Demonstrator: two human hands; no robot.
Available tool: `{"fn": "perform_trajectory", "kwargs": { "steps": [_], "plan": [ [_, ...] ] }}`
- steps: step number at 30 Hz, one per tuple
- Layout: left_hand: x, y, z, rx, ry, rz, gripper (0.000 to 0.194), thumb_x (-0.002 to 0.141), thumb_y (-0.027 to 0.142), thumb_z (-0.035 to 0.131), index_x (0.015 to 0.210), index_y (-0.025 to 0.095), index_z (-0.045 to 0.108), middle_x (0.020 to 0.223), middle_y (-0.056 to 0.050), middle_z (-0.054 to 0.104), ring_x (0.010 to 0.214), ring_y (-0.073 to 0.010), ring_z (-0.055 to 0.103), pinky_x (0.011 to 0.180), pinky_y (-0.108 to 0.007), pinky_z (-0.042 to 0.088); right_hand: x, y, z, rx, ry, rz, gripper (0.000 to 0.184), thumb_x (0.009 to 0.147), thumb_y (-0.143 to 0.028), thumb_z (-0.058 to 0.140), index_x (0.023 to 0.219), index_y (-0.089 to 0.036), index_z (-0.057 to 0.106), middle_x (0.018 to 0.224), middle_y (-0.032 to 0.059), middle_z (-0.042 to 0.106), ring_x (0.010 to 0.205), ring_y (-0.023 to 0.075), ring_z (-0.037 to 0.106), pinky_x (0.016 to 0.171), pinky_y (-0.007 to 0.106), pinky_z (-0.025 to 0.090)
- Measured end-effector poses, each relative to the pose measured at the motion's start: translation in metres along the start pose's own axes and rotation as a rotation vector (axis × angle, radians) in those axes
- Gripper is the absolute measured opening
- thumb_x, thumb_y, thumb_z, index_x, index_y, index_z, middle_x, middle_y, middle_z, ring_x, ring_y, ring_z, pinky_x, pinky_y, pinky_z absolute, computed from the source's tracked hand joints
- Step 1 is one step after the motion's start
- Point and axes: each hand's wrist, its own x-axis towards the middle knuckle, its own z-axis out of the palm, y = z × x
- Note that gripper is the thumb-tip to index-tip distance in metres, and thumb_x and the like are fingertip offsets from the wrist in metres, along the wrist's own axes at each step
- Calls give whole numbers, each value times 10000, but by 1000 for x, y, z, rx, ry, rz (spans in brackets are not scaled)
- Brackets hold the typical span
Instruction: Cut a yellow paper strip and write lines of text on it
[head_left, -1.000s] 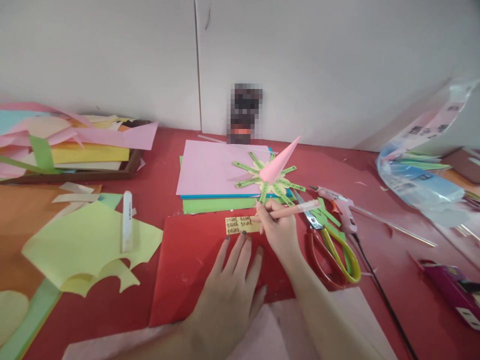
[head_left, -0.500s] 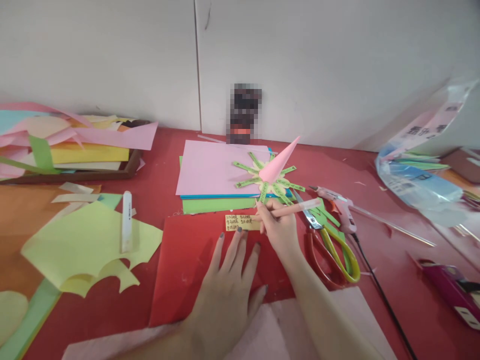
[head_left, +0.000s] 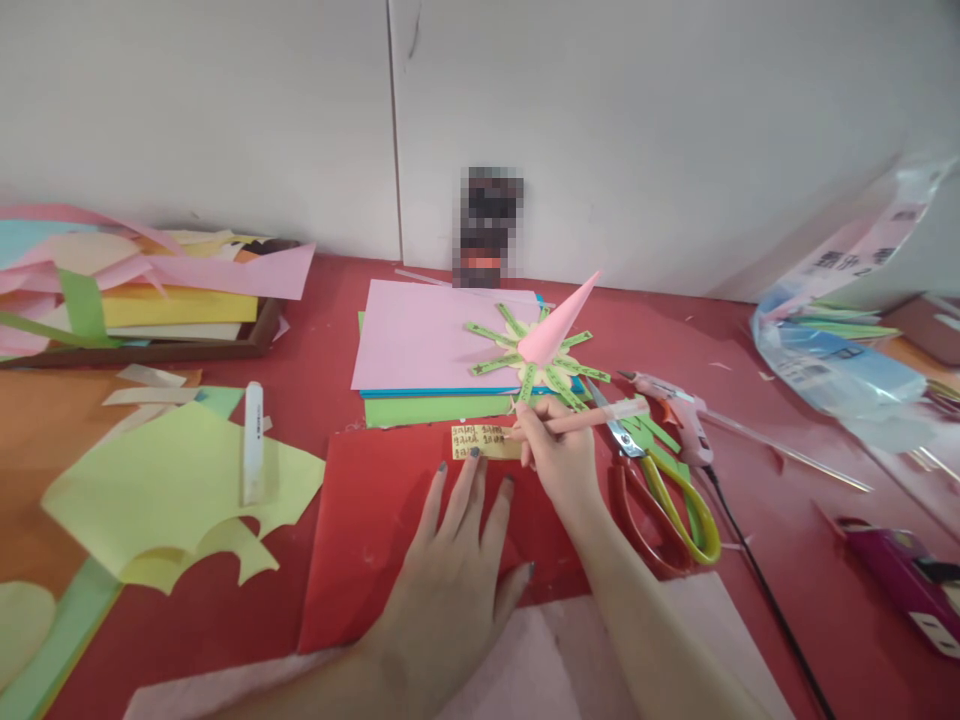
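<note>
My right hand is closed around a pink pen, its tip at a small yellow paper slip that bears several rows of dark handwriting. Fingers spread, my left hand lies flat with a fingertip on the slip's lower edge. Both rest over a red board. Just beyond stands a pink paper cone on a pale yellow flower shape, ringed by green strips with writing. It sits partly over a stack of pink, blue and green sheets.
Scissors with red and yellow handles and a pink glue gun lie to the right, near a purple power strip. A white marker rests on cut yellow paper at left. Behind is a brown tray of scraps.
My left hand has shifted slightly left, and the slip has moved up a little. My right hand stays almost in place, the pen shifting slightly.
</note>
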Motion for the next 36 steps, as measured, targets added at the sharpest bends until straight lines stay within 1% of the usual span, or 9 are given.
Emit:
{"fn": "perform_trajectory", "kwargs": {
  "steps": [5,10,14,19,24,29,31,33,36],
  "plan": [
    [-1,0,1,7,19,-7,544,894,465,323,1289,114,453,1287,-152,513,1262,-305,365,1026,-483,289,-2,-3,1,55,14,-34,337,820,-358,544,550,-212,406,355,-81,426,345,87,435,476,226,398],
    [-1,2,0,21,25,-17,533,900,453,311,1287,115,456,1295,-152,507,1263,-298,366,1035,-482,270,-5,-6,1,69,67,-70,359,830,-366,542,546,-211,386,366,-80,413,384,92,475,513,229,432],
    [-1,3,-1,37,33,-30,533,899,454,309,1281,116,464,1287,-152,515,1255,-293,378,1037,-477,263,-5,-6,0,94,71,-90,350,834,-364,542,554,-207,402,375,-80,416,398,91,494,527,227,451],
    [-1,3,-1,45,22,-34,527,900,448,302,1277,122,473,1287,-137,522,1247,-288,391,1032,-479,269,-5,-6,1,123,51,-63,352,831,-377,543,561,-206,397,377,-80,420,394,101,523,482,221,445],
    [-1,3,-2,58,28,-22,504,904,432,298,1260,134,493,1300,-125,511,1230,-277,412,1025,-477,285,-4,-5,1,103,49,-44,351,826,-392,544,567,-206,398,372,-75,430,419,116,558,477,217,452],
    [0,4,-7,66,41,32,450,910,387,316,1235,146,514,1266,-140,529,1219,-269,423,1028,-480,286,-1,-3,2,72,27,-5,343,817,-413,542,572,-211,414,389,-64,463,446,130,581,480,223,464],
    [1,4,-8,64,51,46,434,908,376,331,1240,158,507,1283,-140,512,1223,-265,420,1027,-476,291,0,-3,2,63,25,2,342,813,-426,539,574,-214,418,393,-60,469,448,136,584,483,231,469],
    [1,4,-7,59,54,28,438,903,386,342,1247,165,498,1311,-140,486,1226,-268,417,1020,-475,303,-1,-3,3,57,29,3,349,809,-437,538,569,-216,413,387,-59,465,443,139,582,484,237,471],
    [1,3,-5,42,35,-10,464,892,418,350,1248,158,497,1309,-146,488,1204,-279,441,997,-465,337,-1,-3,3,60,40,5,358,806,-444,537,564,-216,407,378,-61,453,441,140,580,481,235,467]
  ]
}}
